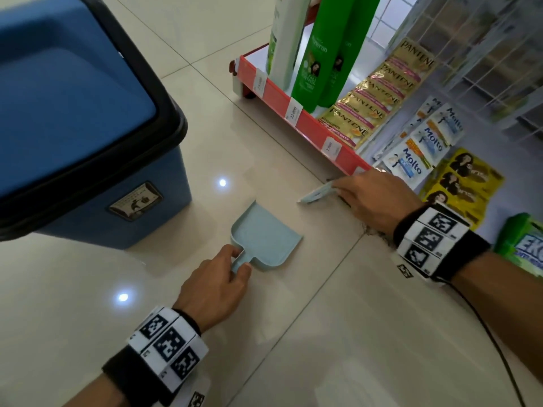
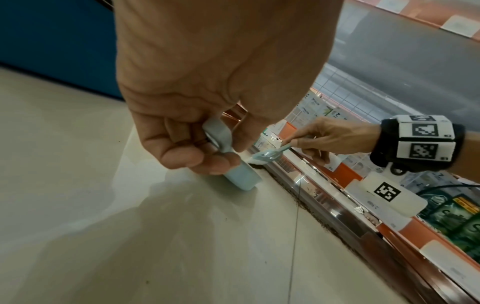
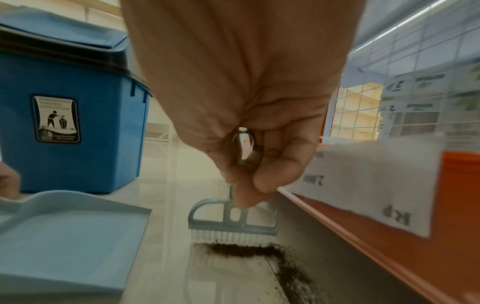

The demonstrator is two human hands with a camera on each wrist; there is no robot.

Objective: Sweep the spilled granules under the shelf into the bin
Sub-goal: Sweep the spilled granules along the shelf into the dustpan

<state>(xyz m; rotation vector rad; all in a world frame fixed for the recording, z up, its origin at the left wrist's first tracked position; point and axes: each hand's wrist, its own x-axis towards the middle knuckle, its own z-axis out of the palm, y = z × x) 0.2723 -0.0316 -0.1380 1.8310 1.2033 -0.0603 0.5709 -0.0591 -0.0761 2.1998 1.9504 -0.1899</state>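
Observation:
A pale blue dustpan lies flat on the tiled floor, and my left hand pinches its short handle. My right hand grips the handle of a small pale blue brush at the foot of the shelf. In the right wrist view the brush has its white bristles on the floor beside a line of dark granules, which runs along under the shelf's orange edge. The dustpan sits just left of the brush. The blue bin with a black rim stands at the left, its lid closed.
The low shelf with a red price rail holds green shampoo bottles. Sachet strips hang on a wire grid at the right. A black cable trails from my right wristband across the floor.

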